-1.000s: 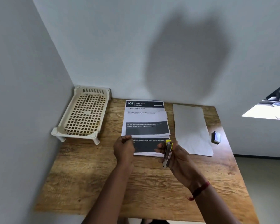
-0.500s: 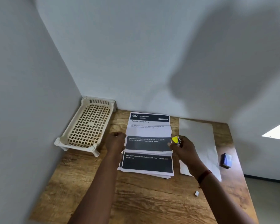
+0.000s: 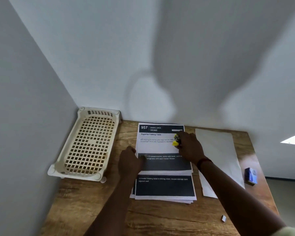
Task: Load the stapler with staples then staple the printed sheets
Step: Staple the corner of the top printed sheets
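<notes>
Now the right hand [image 3: 189, 148] is curled around the stapler [image 3: 176, 141], of which only a yellow part and a bit of metal show past the fingers. The stapler sits above the upper right part of the printed sheets [image 3: 164, 186], close to their right edge and a little below the dark header band; blur hides whether it touches the paper. A red thread [image 3: 203, 161] circles the right wrist.

The left hand [image 3: 130, 161] lies across from the right one, at the left edge of the same stack, back of the hand up, fingers bent, thumb tip on the top sheet. Whether it pinches that edge or only presses it down cannot be told. The stack lies between the two hands and runs back toward the person between both forearms, its lower sheets fanned out a little at the near end.

Left of the left hand stands a cream plastic basket [image 3: 90, 144] with a grid floor, in the corner by the walls. Right of the right hand and forearm lies a blank white sheet [image 3: 218, 155], partly crossed by that forearm. Further right of it a small blue box [image 3: 250, 176] stands near the edge of the wooden table [image 3: 160, 220]. A tiny grey piece [image 3: 223, 218] lies on the wood, just left of the right forearm.
</notes>
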